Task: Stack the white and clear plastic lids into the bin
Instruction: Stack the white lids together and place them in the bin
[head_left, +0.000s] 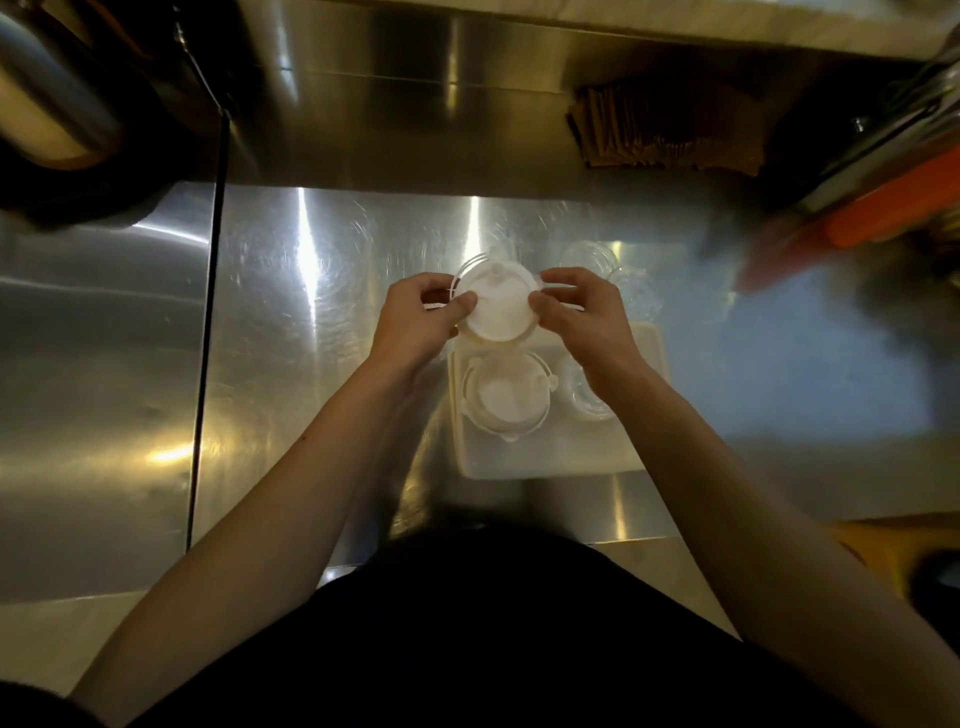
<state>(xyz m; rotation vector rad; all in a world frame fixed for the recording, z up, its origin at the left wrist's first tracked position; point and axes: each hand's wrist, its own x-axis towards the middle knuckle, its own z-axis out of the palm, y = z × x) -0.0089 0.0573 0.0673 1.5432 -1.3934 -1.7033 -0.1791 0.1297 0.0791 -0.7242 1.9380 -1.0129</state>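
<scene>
Left hand (421, 317) and right hand (576, 312) both grip white lids (498, 306), hiding the bin's (545, 457) far rim.

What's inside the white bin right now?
White rectangular bin holds a stack of white round lids and clear lids beside it; the right hand covers part of those.

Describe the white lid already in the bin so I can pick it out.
On the steel counter sits a pale bin. The white lid lies flat at its left; clear lids lie beside it, and another white lid is held above in both hands.
</scene>
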